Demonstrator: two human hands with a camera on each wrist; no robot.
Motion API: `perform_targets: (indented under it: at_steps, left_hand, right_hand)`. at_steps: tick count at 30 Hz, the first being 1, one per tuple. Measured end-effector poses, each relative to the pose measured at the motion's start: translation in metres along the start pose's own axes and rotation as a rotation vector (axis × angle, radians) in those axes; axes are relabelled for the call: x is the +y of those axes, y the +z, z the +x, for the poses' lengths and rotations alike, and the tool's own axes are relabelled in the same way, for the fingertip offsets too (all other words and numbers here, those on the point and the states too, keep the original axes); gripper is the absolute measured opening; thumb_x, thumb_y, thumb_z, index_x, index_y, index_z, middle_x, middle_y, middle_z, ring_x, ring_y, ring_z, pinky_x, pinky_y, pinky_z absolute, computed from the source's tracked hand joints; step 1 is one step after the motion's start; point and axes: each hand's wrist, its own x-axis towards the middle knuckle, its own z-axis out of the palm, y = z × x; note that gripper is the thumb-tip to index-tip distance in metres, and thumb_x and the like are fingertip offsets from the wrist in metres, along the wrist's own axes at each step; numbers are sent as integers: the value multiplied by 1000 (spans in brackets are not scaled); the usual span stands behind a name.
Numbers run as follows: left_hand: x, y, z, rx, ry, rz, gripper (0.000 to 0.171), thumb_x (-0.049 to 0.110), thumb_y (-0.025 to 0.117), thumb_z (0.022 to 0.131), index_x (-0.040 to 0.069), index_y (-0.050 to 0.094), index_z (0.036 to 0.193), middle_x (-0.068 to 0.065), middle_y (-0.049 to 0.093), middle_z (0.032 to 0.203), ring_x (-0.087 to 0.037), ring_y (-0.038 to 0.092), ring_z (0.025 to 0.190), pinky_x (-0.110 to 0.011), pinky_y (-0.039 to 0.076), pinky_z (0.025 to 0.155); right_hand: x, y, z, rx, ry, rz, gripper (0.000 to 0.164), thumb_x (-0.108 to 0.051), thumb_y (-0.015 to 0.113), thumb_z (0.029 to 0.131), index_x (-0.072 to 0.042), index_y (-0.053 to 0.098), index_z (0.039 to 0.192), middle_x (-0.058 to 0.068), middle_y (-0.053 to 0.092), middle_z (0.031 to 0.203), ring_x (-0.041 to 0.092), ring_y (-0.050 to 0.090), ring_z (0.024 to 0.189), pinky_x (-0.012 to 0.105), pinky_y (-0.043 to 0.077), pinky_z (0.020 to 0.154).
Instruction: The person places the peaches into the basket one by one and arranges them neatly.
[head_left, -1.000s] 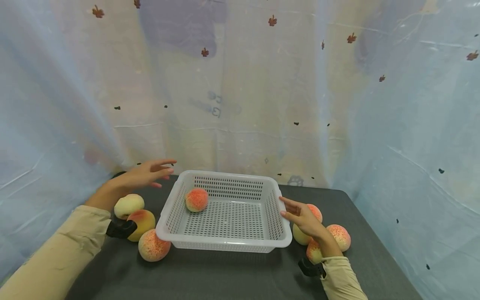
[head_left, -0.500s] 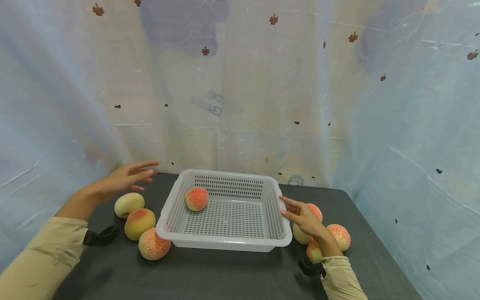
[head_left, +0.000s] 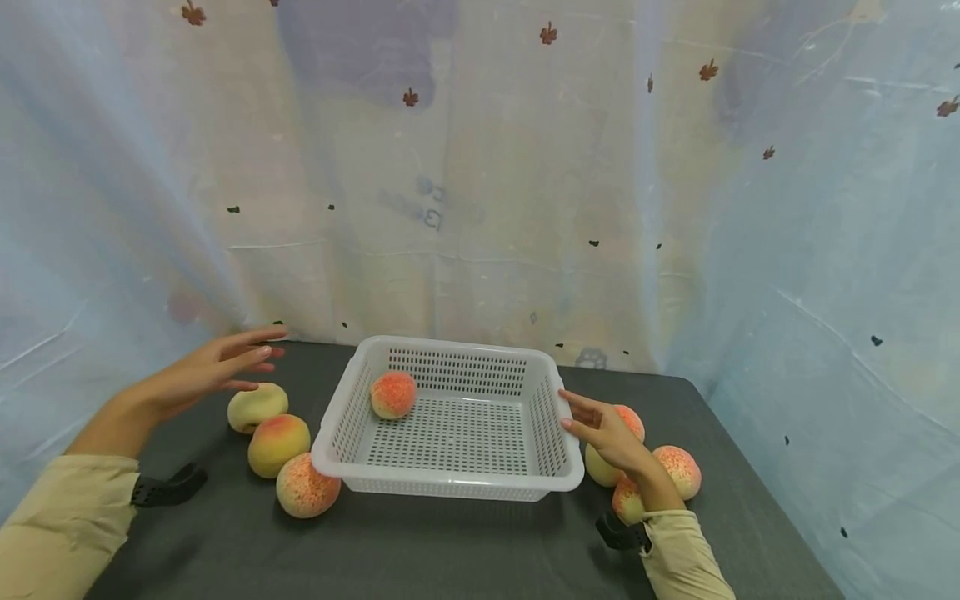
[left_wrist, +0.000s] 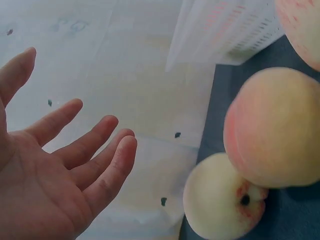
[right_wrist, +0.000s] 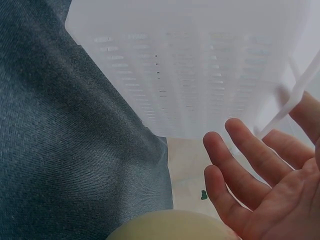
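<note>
Left grip, released, hovered by peaches left of the basket, seemingly poised to pick, needing lowering; right grip, loose, touched its rim.

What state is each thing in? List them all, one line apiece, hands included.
White basket: upright, one peach inside.
Peach in the basket: resting near the left wall.
Three left-hand peaches: outside the basket, on the dark table.
Right-hand peaches: outside the basket, some partly hidden by hand and arm.
Left hand: empty, fingers apart.
Right hand: touching the basket's right rim.
Curtain: hanging, creased.
</note>
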Motion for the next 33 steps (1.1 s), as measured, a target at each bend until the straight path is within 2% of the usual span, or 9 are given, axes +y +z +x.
perform_targets:
  at_steps: [3, 7, 10, 21, 29, 33]
  left_hand:
    - [-7, -3, -5, 2, -3, 4, 55, 32, 37, 112, 18, 22, 163, -14, 39, 157, 20, 51, 112, -44, 56, 97]
    - [-17, -6, -13, 16, -12, -4, 54, 31, 36, 112, 18, 22, 163, 18, 45, 142, 20, 52, 113, -33, 56, 94]
    - [-26, -9, -18, 31, -22, -11, 54, 32, 36, 112, 19, 23, 162, 31, 44, 132, 20, 52, 114, -25, 55, 91]
    - [-55, -20, -31, 38, -59, -48, 54, 31, 32, 113, 20, 18, 163, 40, 44, 125, 18, 53, 113, -22, 55, 89]
    - [-75, -20, -36, 31, -76, -87, 54, 31, 31, 113, 21, 15, 164, 42, 42, 125, 18, 53, 111, -21, 55, 88]
    - [-85, -19, -36, 20, -62, -104, 54, 29, 30, 113, 22, 14, 164, 44, 41, 125, 20, 51, 112, -21, 55, 88]
  right_hand:
    - [0, 0, 0, 2, 5, -1, 63, -14, 55, 105, 5, 26, 157, 32, 44, 152, 50, 53, 132, 27, 56, 97]
    - [0, 0, 0, 2, 12, -6, 63, -15, 55, 105, 5, 26, 157, 32, 44, 152, 49, 53, 132, 27, 56, 97]
    - [0, 0, 0, 7, 13, -8, 63, -14, 55, 105, 5, 26, 157, 32, 44, 152, 49, 53, 132, 27, 56, 97]
    - [0, 0, 0, 4, 13, 3, 63, -15, 56, 105, 6, 26, 157, 32, 43, 153, 51, 49, 136, 25, 55, 97]
    - [-1, -1, 0, 3, 25, -1, 63, -15, 56, 105, 5, 26, 157, 31, 43, 153, 49, 49, 137, 26, 55, 98]
    - [-2, -1, -1, 4, 33, -3, 63, -16, 56, 105, 5, 26, 157, 30, 43, 154, 48, 48, 137, 27, 55, 99]
